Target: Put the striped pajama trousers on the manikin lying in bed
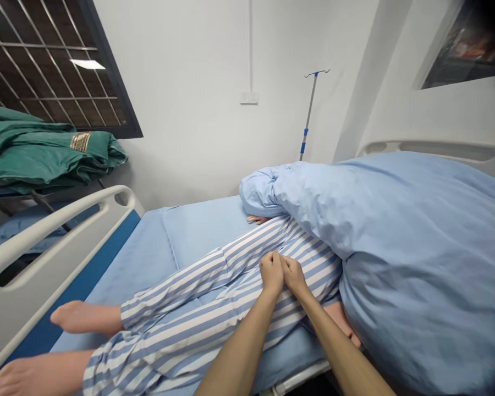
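Blue-and-white striped trousers point(206, 319) on a lying figure point(313, 256) sit right under both hands, near the upper thighs; legs run out to 8 o'clock, ending in bare feet point(86, 317). Left hand point(271, 270) and right hand point(294, 273) curled into closed fists, side by side, touching; can't tell if cloth is pinched inside. Light-blue quilt point(416, 236) heaped at 3. Light-blue bed sheet point(202, 225) underneath. Footboard point(61, 272) at 9, folded green cloth point(37, 159) at 10, IV pole point(310, 104) between 12 and 1, white wall point(190, 110) behind

Hospital-style room, bed point(206, 225), IV pole point(306, 132)
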{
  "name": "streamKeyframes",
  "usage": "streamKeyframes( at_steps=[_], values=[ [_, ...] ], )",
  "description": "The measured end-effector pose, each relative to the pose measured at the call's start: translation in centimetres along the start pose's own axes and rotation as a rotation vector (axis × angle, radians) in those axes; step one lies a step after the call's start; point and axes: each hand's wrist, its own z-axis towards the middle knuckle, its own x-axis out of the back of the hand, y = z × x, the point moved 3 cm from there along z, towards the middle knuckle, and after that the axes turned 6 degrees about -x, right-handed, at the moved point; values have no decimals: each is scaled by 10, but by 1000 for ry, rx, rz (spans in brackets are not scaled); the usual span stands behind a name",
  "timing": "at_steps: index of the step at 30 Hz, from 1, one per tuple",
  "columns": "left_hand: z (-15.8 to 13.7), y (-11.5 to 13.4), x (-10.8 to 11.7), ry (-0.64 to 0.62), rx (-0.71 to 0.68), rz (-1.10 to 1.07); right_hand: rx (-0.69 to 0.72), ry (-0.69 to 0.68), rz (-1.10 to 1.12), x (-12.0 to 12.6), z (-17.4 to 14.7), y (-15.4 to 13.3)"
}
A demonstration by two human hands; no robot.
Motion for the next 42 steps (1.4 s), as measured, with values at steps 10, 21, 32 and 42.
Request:
streamKeyframes(
  at_steps=[10, 21, 32, 42],
  values=[
    [-14, -8, -16, -10, 27, 95, -44, 18, 108, 3, 1, 4],
    [-19, -4, -19, -71, 8, 225, -11, 59, -148, 36, 24, 16],
    [-13, -1, -9, -296, 41, 70, -20, 128, -274, 31, 18, 22],
    [-1, -64, 248, -113, 96, 296, -26, 135, -332, 30, 17, 25]
  ],
)
